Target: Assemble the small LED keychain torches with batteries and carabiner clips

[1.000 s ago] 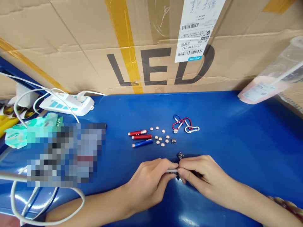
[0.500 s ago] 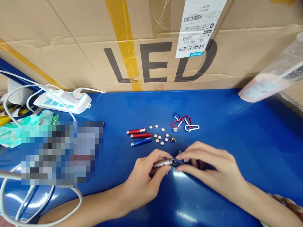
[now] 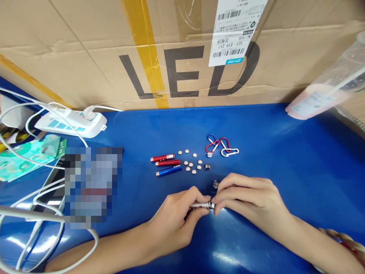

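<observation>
My left hand (image 3: 173, 219) grips a small silver flashlight tube (image 3: 203, 206) low over the blue table (image 3: 285, 160). My right hand (image 3: 248, 198) pinches the tube's right end with thumb and forefinger. A small dark cap (image 3: 215, 184) lies just beyond my right fingers. Farther back lie two red tubes (image 3: 163, 158) and a blue tube (image 3: 169, 171), several button cells (image 3: 190, 164), another small cap (image 3: 207, 167) and three carabiner clips (image 3: 221, 147).
A big cardboard box (image 3: 182, 53) marked LED walls off the back. A white power strip (image 3: 72, 122) with cables sits at the left, near green packets (image 3: 25, 158) and a phone (image 3: 49, 186). A plastic cup (image 3: 325, 91) lies tilted at the right.
My right hand opened and spread beside the tube half a second ago, then closed back onto its right end. The view shifted slightly; the parts on the table stayed put.
</observation>
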Tool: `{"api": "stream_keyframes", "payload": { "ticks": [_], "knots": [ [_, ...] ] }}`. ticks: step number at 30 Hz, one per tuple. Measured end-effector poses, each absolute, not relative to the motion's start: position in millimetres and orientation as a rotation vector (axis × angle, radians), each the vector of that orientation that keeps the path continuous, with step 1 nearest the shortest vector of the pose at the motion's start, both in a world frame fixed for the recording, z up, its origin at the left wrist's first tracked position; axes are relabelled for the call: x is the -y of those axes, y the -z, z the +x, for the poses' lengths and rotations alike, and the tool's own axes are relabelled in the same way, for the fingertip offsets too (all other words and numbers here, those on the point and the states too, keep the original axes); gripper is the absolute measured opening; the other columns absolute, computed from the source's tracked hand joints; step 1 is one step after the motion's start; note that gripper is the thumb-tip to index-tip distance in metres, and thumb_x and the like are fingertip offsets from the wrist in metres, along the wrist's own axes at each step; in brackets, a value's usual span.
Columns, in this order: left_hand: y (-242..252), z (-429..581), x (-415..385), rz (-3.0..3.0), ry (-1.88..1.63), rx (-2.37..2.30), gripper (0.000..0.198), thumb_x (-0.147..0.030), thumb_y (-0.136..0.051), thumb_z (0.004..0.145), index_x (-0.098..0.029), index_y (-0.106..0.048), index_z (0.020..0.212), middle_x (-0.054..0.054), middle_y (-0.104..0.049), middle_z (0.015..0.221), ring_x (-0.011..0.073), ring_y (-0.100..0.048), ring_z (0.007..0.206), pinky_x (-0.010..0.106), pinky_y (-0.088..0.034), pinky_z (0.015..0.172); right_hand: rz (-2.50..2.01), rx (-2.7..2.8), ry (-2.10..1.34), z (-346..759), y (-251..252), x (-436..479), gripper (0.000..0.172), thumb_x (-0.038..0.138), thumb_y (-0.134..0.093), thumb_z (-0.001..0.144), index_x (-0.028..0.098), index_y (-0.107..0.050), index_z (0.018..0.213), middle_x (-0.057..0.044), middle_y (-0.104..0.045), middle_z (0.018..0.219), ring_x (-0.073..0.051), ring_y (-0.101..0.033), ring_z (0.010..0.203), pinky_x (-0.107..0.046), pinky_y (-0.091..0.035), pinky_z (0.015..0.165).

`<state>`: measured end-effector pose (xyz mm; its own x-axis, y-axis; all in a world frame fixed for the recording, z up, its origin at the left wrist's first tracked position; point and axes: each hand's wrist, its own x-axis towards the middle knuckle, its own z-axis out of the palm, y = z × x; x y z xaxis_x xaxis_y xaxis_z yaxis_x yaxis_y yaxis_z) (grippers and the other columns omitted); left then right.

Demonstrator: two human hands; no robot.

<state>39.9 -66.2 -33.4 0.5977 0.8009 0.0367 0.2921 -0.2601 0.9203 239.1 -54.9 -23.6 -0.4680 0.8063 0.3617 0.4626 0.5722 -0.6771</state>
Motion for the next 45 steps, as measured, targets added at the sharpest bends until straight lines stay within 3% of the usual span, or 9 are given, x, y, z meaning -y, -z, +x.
{"api": "stream_keyframes", "payload": {
  "ticks": [4,8,17,24,32,37,40,45],
  "knots": [
    [38.5,38.9,67.3,1.914,-0.679,-0.863,0.013,-0.01,-0.043,0.089,-0.018,-0.045,0.079,0.0,-0.056,0.071,0.011,-0.055,0.062,0.021,-0.045,0.063,-1.111,1.961,-0.898,231.2,27.0,54.4,0.024,0.034,-0.061,0.082,0.022,-0.069,0.063,0.001,-0.064,0.066,-0.008,-0.058,0.054,-0.019,-0.044,0.049],
    [44.3,38.3,67.9,2.083,-0.758,-0.867,0.016,-0.008,-0.043,0.088,-0.018,-0.044,0.077,-0.001,-0.051,0.065,0.0112,-0.048,0.055,0.021,-0.039,0.054,-1.282,1.842,-1.09,225.5,28.4,55.1,0.014,0.024,-0.071,0.071,0.021,-0.067,0.058,0.003,-0.063,0.063,-0.007,-0.052,0.048,-0.019,-0.039,0.044],
    [43.1,40.3,68.2,2.16,-0.818,-0.913,0.01,-0.01,-0.044,0.09,-0.016,-0.051,0.087,0.003,-0.061,0.073,0.0129,-0.056,0.062,0.022,-0.044,0.059,-1.369,1.754,-1.208,228.6,28.4,55.1,0.009,0.021,-0.07,0.069,0.02,-0.067,0.06,0.003,-0.06,0.061,-0.006,-0.047,0.047,-0.019,-0.037,0.044],
    [35.6,42.2,67.7,1.898,-0.748,-1.031,0.01,-0.014,-0.05,0.089,-0.02,-0.055,0.096,0.0,-0.064,0.082,0.0104,-0.059,0.068,0.019,-0.046,0.063,-1.312,1.818,-1.085,227.6,22.5,52.2,0.022,0.038,-0.065,0.076,0.019,-0.067,0.063,0.001,-0.061,0.062,-0.006,-0.048,0.045,-0.019,-0.037,0.041],
    [28.1,39.4,58.7,1.728,-0.803,-1.125,0.01,-0.018,-0.049,0.089,-0.021,-0.055,0.097,-0.001,-0.065,0.079,0.0105,-0.062,0.07,0.017,-0.047,0.063,-1.336,2.067,-0.602,246.4,28.3,44.5,0.02,0.039,-0.069,0.073,0.024,-0.07,0.087,0.001,-0.065,0.086,-0.005,-0.053,0.048,-0.019,-0.042,0.045],
    [26.2,36.2,50.5,1.697,-0.85,-1.199,0.012,-0.02,-0.048,0.089,-0.02,-0.054,0.099,0.0,-0.064,0.077,0.0118,-0.062,0.07,0.019,-0.047,0.062,-1.372,2.205,-0.505,248.5,32.8,45.0,0.019,0.043,-0.064,0.078,0.028,-0.069,0.089,0.004,-0.065,0.085,-0.004,-0.053,0.046,-0.019,-0.043,0.045],
    [25.5,35.9,49.6,1.656,-0.851,-1.226,0.012,-0.022,-0.046,0.089,-0.019,-0.053,0.099,-0.001,-0.061,0.07,0.0117,-0.059,0.064,0.019,-0.044,0.056,-1.408,2.176,-0.468,248.3,32.0,45.3,0.023,0.043,-0.061,0.08,0.029,-0.067,0.097,0.004,-0.064,0.09,-0.005,-0.055,0.051,-0.018,-0.045,0.047],
    [23.2,37.6,53.5,1.58,-0.847,-1.177,0.012,-0.024,-0.041,0.091,-0.019,-0.051,0.096,-0.001,-0.056,0.068,0.0124,-0.054,0.064,0.021,-0.042,0.059,-1.592,2.069,-0.154,255.1,31.3,38.4,0.038,0.051,-0.056,0.081,0.026,-0.062,0.109,-0.001,-0.06,0.108,-0.01,-0.062,0.065,-0.02,-0.05,0.048]
  ]
}}
